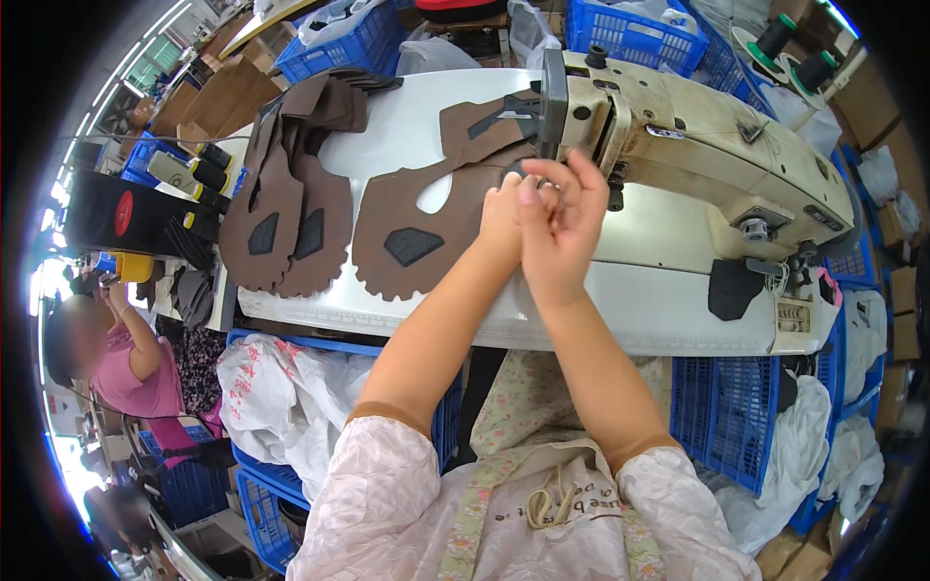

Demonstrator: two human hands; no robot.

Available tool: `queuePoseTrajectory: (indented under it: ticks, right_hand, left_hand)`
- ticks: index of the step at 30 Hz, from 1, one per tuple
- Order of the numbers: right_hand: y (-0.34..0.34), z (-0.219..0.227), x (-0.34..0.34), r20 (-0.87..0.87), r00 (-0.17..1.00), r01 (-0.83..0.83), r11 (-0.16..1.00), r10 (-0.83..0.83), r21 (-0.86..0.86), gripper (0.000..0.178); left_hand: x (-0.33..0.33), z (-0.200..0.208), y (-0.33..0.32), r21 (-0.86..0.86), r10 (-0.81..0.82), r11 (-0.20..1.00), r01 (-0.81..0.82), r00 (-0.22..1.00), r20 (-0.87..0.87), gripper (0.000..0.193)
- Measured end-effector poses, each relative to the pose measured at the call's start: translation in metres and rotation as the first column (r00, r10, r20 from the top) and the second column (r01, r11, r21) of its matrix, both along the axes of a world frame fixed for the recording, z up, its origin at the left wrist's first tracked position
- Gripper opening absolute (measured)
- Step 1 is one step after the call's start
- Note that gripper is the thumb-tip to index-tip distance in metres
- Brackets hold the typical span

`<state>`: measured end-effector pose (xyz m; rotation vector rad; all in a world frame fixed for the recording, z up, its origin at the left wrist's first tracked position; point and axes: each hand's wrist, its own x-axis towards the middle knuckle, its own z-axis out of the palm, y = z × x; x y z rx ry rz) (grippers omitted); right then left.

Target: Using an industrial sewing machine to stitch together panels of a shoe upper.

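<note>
In front of the sewing machine's [697, 136] needle area, my two hands are close together and overlap in the view. My left hand [502, 213] rests at the right edge of a brown cut piece [387, 208] shaped like a shoe upper, with a dark patch on it. Most of its fingers are hidden. My right hand [562, 218] is raised palm-up beside it, fingers loosely bent and apart, with nothing visible in them. The machine head partly covers the far end of the brown piece. More such brown pieces [281, 194] lie stacked to the left on the white table [417, 92].
A black scrap [733, 289] lies at the table's right. Dark thread cones [208, 174] stand off the left end. Blue crates [727, 407] with white plastic bags surround the table. A person in pink [136, 358] sits at far left.
</note>
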<state>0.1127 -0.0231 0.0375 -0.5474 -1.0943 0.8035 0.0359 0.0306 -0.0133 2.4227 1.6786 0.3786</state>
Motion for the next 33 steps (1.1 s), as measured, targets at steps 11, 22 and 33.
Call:
queuePoseTrajectory:
  ticks: [11,22,33]
  right_hand:
    - [-0.027,-0.024,0.079,0.691,0.721,0.010,0.999,-0.043,0.052,0.035]
    - [0.041,-0.055,0.014,-0.592,0.764,-0.645,0.269,0.256,-0.716,0.026]
    - [0.073,-0.070,-0.015,-0.750,0.661,-0.711,0.348,0.033,-0.611,0.018]
  left_hand:
    - [-0.027,-0.014,0.012,0.211,0.233,0.957,-0.200,0.962,-0.145,0.043]
    - [-0.061,-0.041,0.022,0.430,0.289,0.868,-0.248,0.957,-0.031,0.035]
    - [-0.066,-0.042,0.018,0.470,0.205,0.858,-0.208,0.977,0.058,0.028]
